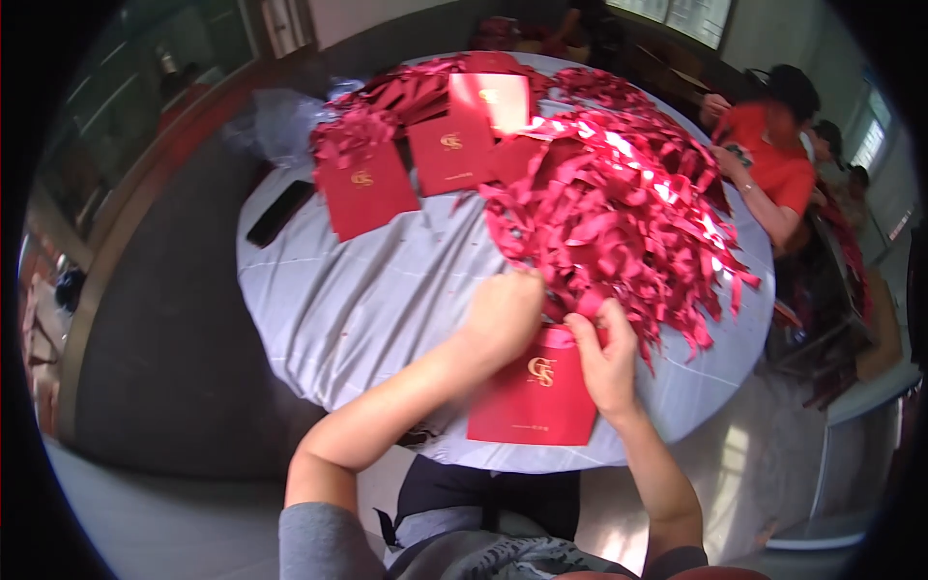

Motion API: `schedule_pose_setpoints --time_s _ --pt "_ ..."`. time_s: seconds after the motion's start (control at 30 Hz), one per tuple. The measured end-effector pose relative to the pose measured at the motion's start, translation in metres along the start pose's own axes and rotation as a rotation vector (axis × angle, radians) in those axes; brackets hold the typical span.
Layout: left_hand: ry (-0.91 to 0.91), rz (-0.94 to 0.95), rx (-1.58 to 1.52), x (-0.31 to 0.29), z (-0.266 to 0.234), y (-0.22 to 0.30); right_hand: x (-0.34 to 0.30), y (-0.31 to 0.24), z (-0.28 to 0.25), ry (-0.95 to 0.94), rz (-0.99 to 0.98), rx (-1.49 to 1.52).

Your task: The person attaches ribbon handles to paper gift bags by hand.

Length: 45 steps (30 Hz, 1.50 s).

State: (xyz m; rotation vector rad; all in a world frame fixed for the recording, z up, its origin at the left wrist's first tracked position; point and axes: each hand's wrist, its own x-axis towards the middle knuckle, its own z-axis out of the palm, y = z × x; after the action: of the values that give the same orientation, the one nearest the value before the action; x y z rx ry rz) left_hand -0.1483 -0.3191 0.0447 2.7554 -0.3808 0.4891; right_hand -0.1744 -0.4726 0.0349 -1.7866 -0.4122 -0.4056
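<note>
A red paper gift bag point(532, 411) with a gold emblem lies flat at the near edge of the table, in front of me. Red ribbon point(558, 337) runs along its top edge. My right hand point(608, 362) pinches a loop of this ribbon between thumb and fingers at the bag's upper right corner. Just above the upper left corner, my left hand point(506, 314) is closed, its back turned to me, and what its fingers hold is hidden. Right beyond both hands spreads a big heap of red ribbons point(609, 227).
More red bags point(370, 191) lie on the round table with a pale cloth point(324, 314). A black phone-like slab point(280, 214) lies at the left edge, near clear plastic wrap point(280, 126). At the far right sits a person in a red shirt point(773, 159).
</note>
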Motion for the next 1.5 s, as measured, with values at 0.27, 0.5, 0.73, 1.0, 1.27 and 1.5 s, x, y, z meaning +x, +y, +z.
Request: schedule_pose_setpoints --time_s 0.27,0.5,0.73,1.0,1.27,1.5 --pt "-0.016 -0.006 -0.047 -0.014 0.044 -0.011 -0.011 0.059 0.004 -0.083 0.129 -0.039" --pt "0.007 -0.007 -0.043 -0.017 0.045 -0.014 -0.009 0.058 0.008 -0.104 0.160 -0.038" --pt "0.039 -0.006 -0.156 -0.017 0.038 -0.008 -0.015 0.040 0.001 -0.080 0.148 -0.039" --pt "0.024 0.003 -0.102 -0.017 0.033 -0.022 -0.014 0.058 0.019 -0.106 0.146 -0.106" --pt "0.070 0.054 -0.033 -0.012 0.055 -0.022 -0.009 0.052 0.013 -0.043 0.151 -0.162" --pt "0.028 -0.016 -0.076 -0.018 0.056 -0.024 -0.016 0.056 0.018 -0.056 0.165 -0.165"
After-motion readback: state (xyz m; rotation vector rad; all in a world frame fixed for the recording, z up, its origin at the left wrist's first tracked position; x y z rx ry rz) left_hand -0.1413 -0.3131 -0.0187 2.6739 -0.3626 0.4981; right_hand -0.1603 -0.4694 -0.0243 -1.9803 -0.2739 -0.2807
